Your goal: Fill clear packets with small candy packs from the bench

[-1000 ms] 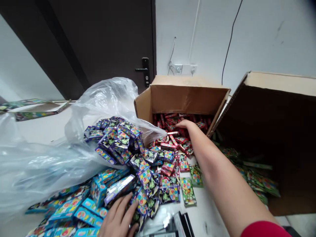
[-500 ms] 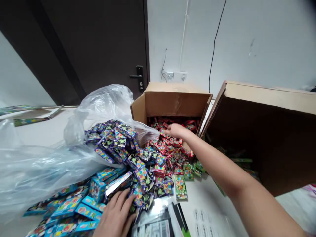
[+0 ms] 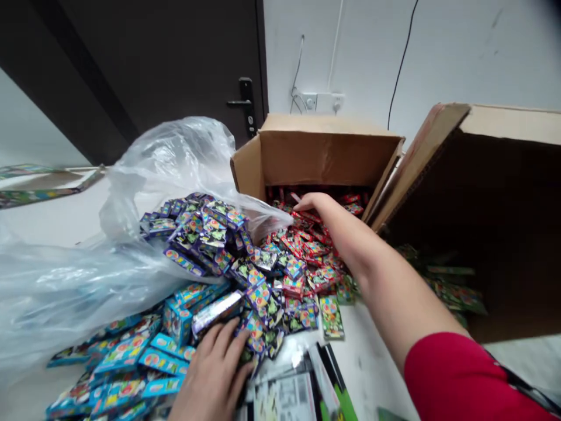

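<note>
My left hand (image 3: 214, 371) lies with fingers stretched out at the lower edge of the purple packets (image 3: 205, 234), close to a small box (image 3: 218, 313) with a shiny pale side. Blue packets (image 3: 127, 356) are heaped to its left. My right hand (image 3: 312, 202) reaches into an open cardboard box (image 3: 328, 155) holding many red packets (image 3: 313, 248), which also spill out at the front. The wrist is bent and most of its fingers are hidden, so whether it grips a packet does not show.
A clear plastic bag (image 3: 175, 152) drapes over the purple heap. At right, a larger cardboard box (image 3: 504, 234) lies open with green packets (image 3: 456, 286) inside. Flat printed packaging (image 3: 284, 400) lies at the front. Behind are a dark door (image 3: 175, 58) and wall sockets (image 3: 322, 102).
My right arm has reached further forward into the box, and a red sleeve now shows. My left hand stays by the purple packets. The view has tilted downward.
</note>
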Demonstrator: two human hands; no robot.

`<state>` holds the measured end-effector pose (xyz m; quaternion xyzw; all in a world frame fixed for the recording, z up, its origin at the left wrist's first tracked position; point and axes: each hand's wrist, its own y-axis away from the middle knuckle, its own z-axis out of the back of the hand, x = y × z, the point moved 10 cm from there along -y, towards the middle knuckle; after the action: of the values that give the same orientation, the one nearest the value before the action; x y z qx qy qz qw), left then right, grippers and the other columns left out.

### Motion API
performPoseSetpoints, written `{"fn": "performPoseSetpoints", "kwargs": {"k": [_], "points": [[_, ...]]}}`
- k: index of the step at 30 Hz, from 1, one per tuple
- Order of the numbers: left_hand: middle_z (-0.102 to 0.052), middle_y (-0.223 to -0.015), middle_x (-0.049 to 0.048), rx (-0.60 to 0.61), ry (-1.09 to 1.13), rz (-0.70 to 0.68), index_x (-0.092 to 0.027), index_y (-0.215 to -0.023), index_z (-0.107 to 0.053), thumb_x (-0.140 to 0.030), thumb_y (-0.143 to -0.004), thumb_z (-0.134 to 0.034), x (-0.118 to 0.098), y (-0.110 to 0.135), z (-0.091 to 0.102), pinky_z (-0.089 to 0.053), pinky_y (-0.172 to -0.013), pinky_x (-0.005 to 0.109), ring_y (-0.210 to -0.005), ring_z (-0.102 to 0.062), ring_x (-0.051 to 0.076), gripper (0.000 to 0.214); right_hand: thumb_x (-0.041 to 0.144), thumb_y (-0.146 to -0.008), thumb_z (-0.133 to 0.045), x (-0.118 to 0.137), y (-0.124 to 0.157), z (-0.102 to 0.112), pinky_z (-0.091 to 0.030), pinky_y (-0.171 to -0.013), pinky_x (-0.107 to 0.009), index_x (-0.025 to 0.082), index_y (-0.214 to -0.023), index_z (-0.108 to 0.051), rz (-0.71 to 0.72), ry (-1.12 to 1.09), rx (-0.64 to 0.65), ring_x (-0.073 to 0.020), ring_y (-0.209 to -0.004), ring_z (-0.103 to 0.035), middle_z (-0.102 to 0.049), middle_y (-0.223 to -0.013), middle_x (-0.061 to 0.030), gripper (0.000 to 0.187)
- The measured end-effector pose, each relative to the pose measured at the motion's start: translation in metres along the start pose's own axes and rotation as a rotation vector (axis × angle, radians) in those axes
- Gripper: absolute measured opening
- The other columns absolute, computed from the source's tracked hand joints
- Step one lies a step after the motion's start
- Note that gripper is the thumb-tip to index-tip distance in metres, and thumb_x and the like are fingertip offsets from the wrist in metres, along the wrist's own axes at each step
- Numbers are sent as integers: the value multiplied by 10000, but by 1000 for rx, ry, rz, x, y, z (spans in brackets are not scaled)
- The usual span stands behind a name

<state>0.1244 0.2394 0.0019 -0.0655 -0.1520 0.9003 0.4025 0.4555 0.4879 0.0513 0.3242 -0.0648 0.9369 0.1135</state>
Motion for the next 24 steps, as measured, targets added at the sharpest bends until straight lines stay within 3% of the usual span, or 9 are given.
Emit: {"fn": "performPoseSetpoints", "kwargs": {"k": [5, 10, 12, 15, 19, 21, 24], "points": [[-602, -1228, 125, 47, 54, 73, -196, -1146, -627, -372, -869, -518, -6, -12, 4, -486, -923, 478, -1128, -512, 324, 346, 384, -589, -809, 15, 85, -23, -501, -888, -414, 204, -903, -725, 6, 146, 279, -305, -972, -667, -732, -957, -67, 371], [-600, -1196, 174, 69, 29, 27, -141, -1105, -637, -316, -853, -525, -13, -19, 9, -469, -933, 506, -1101, -506, 344, 326, 460, -599, -807, 24, 184, -19, -470, -945, -399, 205, -1077, -706, 82, 211, 367, -334, -1084, -625, -688, -1155, -105, 551], [-591, -1195, 200, 75, 45, 14, -113, -1119, -626, -271, -843, -526, -16, -21, 11, -465, -935, 521, -1095, -506, 357, 333, 495, -673, -753, 19, 209, -8, -440, -988, -377, 208, -1199, -648, 108, 223, 341, -312, -1160, -583, -638, -1251, -106, 608], [-577, -1204, 219, 70, 101, 6, -95, -1158, -593, -199, -809, -530, -21, -24, 15, -449, -957, 535, -1118, -509, 365, 369, 421, -845, -606, 4, 229, 13, -358, -1068, -365, 177, -1335, -535, 125, 239, 236, -270, -1276, -489, -539, -1371, -130, 551], [-512, -1287, 239, 71, 137, 22, -84, -1210, -547, -182, -795, -539, -25, -14, 30, -405, -1014, 541, -1212, -467, 369, 426, 284, -859, -605, -17, 259, 25, -337, -1082, -417, 143, -1330, -535, 130, 250, 130, -294, -1315, -438, -491, -1399, -179, 497], [-474, -1329, 243, 76, 159, 44, -69, -1237, -521, -225, -823, -531, -27, 3, 42, -367, -1049, 542, -1253, -430, 368, 443, 272, -924, -494, -17, 284, 26, -313, -1095, -439, 133, -1369, -486, 164, 235, 65, -284, -1343, -400, -451, -1429, -185, 466], [-534, -1275, 195, 123, 214, 61, -92, -1242, -509, -292, -869, -496, -45, 41, 52, -395, -1045, 474, -1209, -485, 306, 423, 274, -953, -439, 1, 329, 1, -395, -1033, -387, 165, -1282, -568, 282, 192, 109, -233, -1215, -536, -586, -1300, -134, 371]]}}
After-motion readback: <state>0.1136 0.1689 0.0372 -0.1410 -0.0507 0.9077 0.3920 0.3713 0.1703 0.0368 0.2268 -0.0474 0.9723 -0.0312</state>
